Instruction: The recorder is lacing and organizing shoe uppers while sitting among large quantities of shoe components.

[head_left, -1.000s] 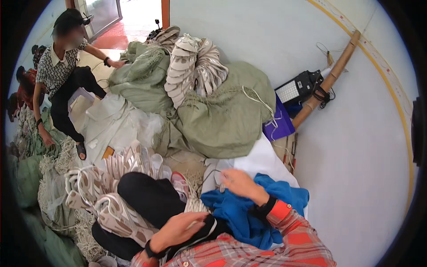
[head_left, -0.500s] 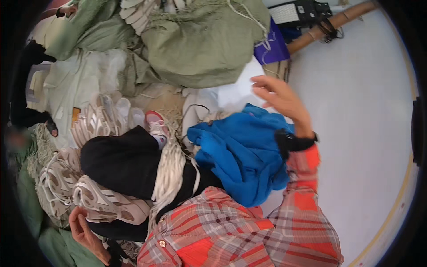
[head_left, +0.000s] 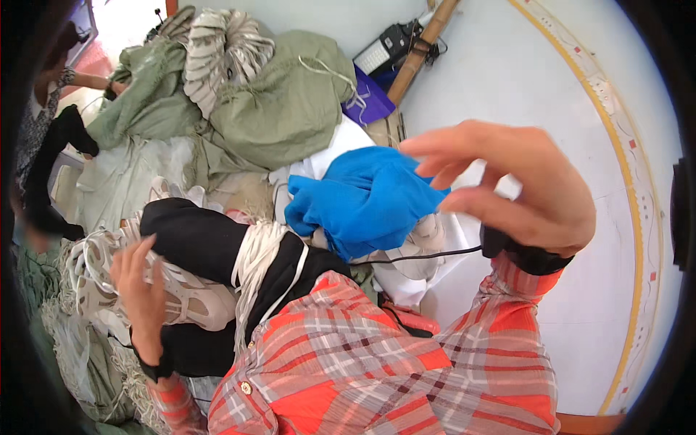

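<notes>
The right hand [head_left: 511,185] hovers open and empty just beside the blue cloth [head_left: 366,199], green sacks [head_left: 283,109] bulging beyond it, while the left hand [head_left: 141,290] rests spread on white sandals [head_left: 185,301].

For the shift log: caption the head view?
Right hand raised over blue cloth; left hand on white sandals.

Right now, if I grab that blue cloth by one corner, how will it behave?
The blue cloth lies crumpled in soft folds, so it will likely hang limp and unfold rather than keep its shape. It looks thin, so probably light. Part of it lies on the white fabric, which may drag along.
</notes>
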Available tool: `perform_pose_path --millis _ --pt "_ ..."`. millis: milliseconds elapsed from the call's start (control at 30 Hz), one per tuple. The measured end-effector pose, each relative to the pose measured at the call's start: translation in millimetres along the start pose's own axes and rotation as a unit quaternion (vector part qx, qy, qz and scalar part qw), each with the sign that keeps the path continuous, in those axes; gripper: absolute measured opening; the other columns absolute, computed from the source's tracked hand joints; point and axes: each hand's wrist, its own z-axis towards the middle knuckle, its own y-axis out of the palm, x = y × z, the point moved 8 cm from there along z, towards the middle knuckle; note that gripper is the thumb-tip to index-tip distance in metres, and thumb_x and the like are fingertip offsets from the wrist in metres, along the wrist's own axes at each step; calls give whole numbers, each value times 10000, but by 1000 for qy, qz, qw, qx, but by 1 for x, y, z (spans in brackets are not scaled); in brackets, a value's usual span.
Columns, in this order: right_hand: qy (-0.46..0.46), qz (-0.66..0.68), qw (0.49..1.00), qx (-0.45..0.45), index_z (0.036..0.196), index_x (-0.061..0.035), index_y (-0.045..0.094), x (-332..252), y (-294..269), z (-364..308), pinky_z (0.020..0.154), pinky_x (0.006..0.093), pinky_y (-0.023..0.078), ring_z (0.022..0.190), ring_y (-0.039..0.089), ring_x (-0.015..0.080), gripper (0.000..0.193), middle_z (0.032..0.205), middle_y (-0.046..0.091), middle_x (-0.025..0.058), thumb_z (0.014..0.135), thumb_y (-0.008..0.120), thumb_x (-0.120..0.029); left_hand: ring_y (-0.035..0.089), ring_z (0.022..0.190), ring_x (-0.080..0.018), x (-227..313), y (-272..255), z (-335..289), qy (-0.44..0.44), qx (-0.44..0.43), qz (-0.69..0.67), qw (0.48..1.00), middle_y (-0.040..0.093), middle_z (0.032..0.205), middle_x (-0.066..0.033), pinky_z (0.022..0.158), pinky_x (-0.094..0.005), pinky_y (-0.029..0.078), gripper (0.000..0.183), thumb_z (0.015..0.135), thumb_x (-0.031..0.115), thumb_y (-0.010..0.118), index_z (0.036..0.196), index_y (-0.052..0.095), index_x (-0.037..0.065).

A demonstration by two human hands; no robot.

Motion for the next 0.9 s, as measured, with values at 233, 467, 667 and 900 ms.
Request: perform_pose_path --millis 233,467,667,900 --pt "-163 -16 982 92 1101 -16 615 -94 24 67 574 259 485 734 651 142 303 721 652 67 822 644 -132 443 1217 -376 243 135 10 354 -294 -418 783 416 1341 -267 1018 -413 361 676 806 185 617 1368 306 -26" --pt "20 -160 986 -31 1372 -40 333 122 152 118 851 419 462 1055 542 366 769 1131 539 213 749 722 -267 619 747 -254 229 204 -16 203 -479 -478 708 609 736 -126 706 -331 471 218 929 165 450 833 538 -10" --pt "270 -228 900 -256 1408 -77 261 264 305 41 899 496 429 1092 516 447 1030 1185 538 223 561 811 -278 630 702 -302 216 230 28 130 -435 -328 828 628 733 -141 634 -388 471 189 882 182 510 837 541 1" --pt "411 -61 907 -60 1156 -20 594 386 239 -5 879 412 485 1018 595 377 627 1115 620 199 554 754 -92 623 895 -357 221 261 56 208 -407 -152 876 646 967 -155 742 -492 465 200 808 211 565 967 598 93"
